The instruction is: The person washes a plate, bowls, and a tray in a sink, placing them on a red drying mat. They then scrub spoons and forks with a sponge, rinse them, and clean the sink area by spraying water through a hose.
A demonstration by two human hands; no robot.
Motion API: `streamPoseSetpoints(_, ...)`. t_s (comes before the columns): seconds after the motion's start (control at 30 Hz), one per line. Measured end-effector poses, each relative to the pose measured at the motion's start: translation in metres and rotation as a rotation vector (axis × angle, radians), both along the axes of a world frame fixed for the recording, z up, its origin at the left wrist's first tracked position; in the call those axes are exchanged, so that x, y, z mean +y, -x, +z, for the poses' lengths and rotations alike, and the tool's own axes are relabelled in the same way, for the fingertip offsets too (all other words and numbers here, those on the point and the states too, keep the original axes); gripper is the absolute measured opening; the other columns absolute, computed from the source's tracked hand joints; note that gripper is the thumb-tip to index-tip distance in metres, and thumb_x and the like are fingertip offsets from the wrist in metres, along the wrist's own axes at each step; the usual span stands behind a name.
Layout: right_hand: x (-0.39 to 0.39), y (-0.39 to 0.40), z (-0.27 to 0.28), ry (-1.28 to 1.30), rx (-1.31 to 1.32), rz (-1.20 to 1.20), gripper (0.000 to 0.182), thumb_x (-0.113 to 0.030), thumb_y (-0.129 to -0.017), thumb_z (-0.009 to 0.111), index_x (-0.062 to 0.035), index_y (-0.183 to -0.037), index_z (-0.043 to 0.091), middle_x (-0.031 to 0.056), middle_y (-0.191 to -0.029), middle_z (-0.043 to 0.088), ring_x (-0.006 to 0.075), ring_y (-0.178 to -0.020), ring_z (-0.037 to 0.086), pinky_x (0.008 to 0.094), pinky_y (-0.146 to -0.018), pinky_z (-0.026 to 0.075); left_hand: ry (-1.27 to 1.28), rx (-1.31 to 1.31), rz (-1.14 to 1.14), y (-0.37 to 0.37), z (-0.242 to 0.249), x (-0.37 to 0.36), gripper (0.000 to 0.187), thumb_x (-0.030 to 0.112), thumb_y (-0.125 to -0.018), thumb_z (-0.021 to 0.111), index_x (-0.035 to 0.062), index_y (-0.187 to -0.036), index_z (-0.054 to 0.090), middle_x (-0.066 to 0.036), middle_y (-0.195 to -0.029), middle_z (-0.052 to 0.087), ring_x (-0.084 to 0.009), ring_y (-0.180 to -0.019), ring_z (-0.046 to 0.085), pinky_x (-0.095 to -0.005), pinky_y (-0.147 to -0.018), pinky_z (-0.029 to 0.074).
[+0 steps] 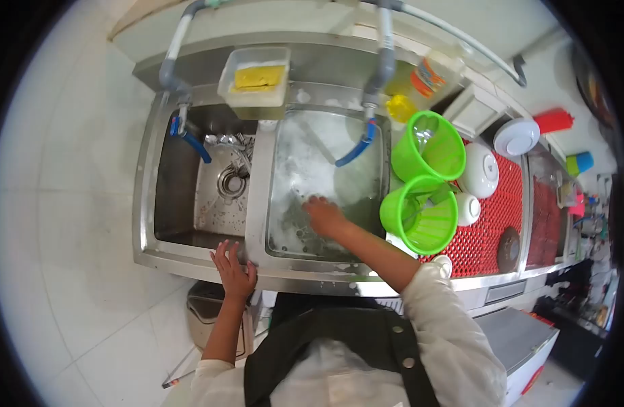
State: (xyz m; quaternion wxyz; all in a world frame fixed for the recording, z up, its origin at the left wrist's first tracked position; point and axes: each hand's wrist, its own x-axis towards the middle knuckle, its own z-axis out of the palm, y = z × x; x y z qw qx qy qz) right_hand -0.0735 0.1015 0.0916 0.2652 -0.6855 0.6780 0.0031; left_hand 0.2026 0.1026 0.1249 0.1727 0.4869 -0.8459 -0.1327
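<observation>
Head view: down onto a steel sink point(257, 217) with two basins.
Bottle point(445, 69) label: orange, writing too blurred to read.
Bowl point(480, 171) mark: small, on the white base, too small to make out.
Tub point(258, 107): see-through plastic, behind the basins, yellow sponge point(258, 78) inside.
Left basin point(174, 190): metal cutlery point(241, 150) beside the drain strainer point(232, 183).
Right basin point(312, 258): filled with sudsy water point(302, 149), directly below the right hand point(324, 216).
Green baskets point(419, 237): two, just beside the right basin, metal utensils point(426, 132) inside.
Left hand point(236, 273): fingers spread on the sink's front rim, nothing held.
Right hand: fingers at the suds; cannot tell whether pinching anything.
</observation>
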Motion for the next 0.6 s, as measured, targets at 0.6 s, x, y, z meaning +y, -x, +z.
streamPoseSetpoints(0.6,-0.025,0.076,-0.169,-0.286,0.198,-0.858,0.031,-0.012,-0.067,0.055,-0.0049,-0.097,0.054,0.0146,-0.101,0.053,0.0276,-0.089,0.054,0.0370,-0.071,0.045,-0.116,0.036,0.085,-0.011,-0.007,-0.018,0.044,0.016,-0.064,0.052,0.0067,-0.107,0.049,-0.017,-0.117,0.038,-0.0342,-0.113,0.032,-0.0517,-0.097,0.019)
